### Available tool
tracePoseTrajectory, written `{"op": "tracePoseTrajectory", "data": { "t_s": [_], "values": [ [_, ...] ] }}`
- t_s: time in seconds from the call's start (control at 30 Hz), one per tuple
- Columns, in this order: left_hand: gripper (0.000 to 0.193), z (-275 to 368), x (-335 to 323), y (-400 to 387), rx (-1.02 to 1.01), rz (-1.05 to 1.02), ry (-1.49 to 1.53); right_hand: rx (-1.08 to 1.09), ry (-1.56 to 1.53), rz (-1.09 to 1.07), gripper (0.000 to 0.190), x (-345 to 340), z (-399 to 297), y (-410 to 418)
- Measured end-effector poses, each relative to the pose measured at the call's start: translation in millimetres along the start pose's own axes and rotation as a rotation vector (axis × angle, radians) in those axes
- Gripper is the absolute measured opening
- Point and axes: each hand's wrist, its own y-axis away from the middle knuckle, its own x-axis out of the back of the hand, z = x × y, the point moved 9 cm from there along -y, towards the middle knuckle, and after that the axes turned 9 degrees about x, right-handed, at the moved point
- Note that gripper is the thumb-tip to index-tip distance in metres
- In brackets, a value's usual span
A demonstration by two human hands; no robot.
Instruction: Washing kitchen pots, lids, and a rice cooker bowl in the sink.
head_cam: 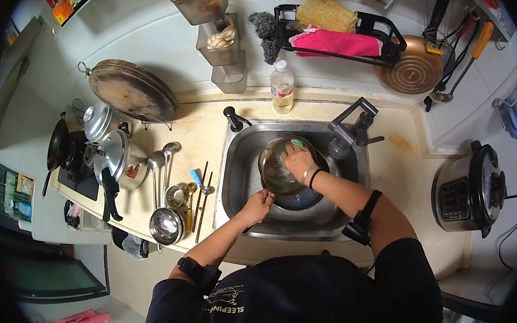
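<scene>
A round metal pan or basin (278,182) lies in the stainless steel sink (236,163), over another round vessel (302,200). My left hand (258,207) is closed on its near left edge. Inside it my right hand (298,162) presses down, fingers spread over something green (298,144) that looks like a scrubber; whether the fingers grip it cannot be told. The bottom of the pan looks wet. Right of the hands, a dark faucet (349,122) reaches over the sink, and a black soap dispenser (234,120) stands at its back left corner.
Left of the sink lie chopsticks (203,207), a blue-handled peeler or scoop (198,177), metal bowls (166,225), ladles (154,169) and a pressure cooker (122,161). Behind stands a bottle of yellowish liquid (282,89). An electric pressure cooker (468,190) is at the right.
</scene>
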Motion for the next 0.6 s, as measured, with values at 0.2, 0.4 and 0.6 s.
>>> {"op": "tracePoseTrajectory", "data": {
  "t_s": [0.2,0.4,0.6],
  "values": [
    [0.016,2.7,9.4,-15.2,-0.107,0.053,-0.162,0.26,0.474,0.418,0.029,0.9,-11.3,2.6],
    [0.025,-1.7,1.5,-21.2,-0.045,0.101,-0.23,-0.172,-0.571,-0.065,0.041,-80.3,-19.2,-17.9],
    [0.024,-16.4,-9.6,-21.6,0.172,-0.082,-0.008,-0.87,-2.128,0.495,0.053,-82.8,-33.1,-24.6]
  ]
}}
